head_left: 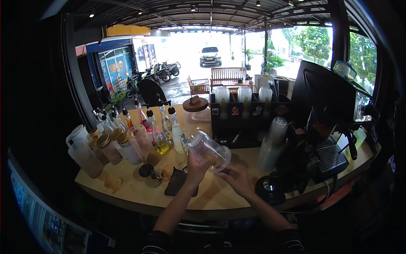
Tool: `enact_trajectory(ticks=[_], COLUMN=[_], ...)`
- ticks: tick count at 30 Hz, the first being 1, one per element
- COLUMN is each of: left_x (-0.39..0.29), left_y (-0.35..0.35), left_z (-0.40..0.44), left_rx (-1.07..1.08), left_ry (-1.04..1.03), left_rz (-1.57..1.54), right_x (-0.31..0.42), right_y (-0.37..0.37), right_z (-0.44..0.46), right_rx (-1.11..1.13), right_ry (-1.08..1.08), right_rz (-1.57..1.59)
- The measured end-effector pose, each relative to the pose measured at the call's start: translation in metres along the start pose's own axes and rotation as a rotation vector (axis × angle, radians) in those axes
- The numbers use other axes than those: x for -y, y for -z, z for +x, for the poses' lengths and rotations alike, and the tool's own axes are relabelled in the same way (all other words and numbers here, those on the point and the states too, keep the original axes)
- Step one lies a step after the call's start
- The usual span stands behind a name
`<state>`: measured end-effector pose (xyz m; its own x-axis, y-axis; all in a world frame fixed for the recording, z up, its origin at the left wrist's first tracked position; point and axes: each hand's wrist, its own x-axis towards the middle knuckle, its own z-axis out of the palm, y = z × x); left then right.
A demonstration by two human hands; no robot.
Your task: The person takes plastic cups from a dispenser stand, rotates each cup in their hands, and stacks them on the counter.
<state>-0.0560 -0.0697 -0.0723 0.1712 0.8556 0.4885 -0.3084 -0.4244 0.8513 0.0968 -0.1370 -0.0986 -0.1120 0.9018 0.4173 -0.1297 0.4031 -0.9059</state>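
Above the counter, my left hand (200,167) is wrapped round a clear plastic cup (207,149), which lies tilted with its base up and to the left. Its wide rim points down and to the right. Whether it is one cup or a few nested together I cannot tell. The fingers of my right hand (235,179) pinch at the lower edge of that rim. Below my left wrist, a dark folded cloth (179,184) lies on the counter.
Pump bottles (161,142) and lidded jars (111,149) crowd the left, near a pitcher (82,154). Behind stands a wooden-lidded jar (196,116) beside a black cup holder (241,125). A tall cup stack (272,144) and an espresso machine (327,148) occupy the right.
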Motion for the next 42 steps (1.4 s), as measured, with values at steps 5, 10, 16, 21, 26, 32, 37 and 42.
enact_trajectory(ticks=[5, 10, 16, 21, 26, 32, 37, 42], left_x=[-0.016, -0.034, -0.037, -0.040, 0.004, 0.057, 0.055, 0.056], left_y=[0.002, -0.014, -0.023, -0.021, -0.012, -0.014, -0.019, -0.021], left_z=[0.024, 0.031, 0.040, 0.073, 0.141, 0.195, 0.191, 0.186], left_rx=[0.178, 0.346, 0.322, 0.268, 0.182, 0.155, 0.194, 0.163], left_ry=[-0.153, -0.284, -0.348, -0.504, -0.349, -0.476, -0.357, -0.375], left_rz=[0.016, 0.304, 0.514, 0.638, 0.709, 1.050, 1.323, 1.360], right_x=[0.055, 0.094, 0.101, 0.116, 0.126, 0.112, 0.082, 0.068], right_y=[0.013, -0.010, -0.002, 0.030, 0.063, 0.091, 0.107, 0.117], right_z=[0.014, 0.035, 0.045, 0.090, 0.182, 0.282, 0.329, 0.353], right_rx=[-0.223, -0.154, -0.159, -0.231, -0.338, -0.294, -0.262, -0.125], right_ry=[0.295, 0.504, 0.464, 0.518, 0.542, 0.439, 0.502, 0.287], right_rz=[-0.552, -0.895, -1.013, -1.076, -0.970, -1.083, -1.129, -1.216])
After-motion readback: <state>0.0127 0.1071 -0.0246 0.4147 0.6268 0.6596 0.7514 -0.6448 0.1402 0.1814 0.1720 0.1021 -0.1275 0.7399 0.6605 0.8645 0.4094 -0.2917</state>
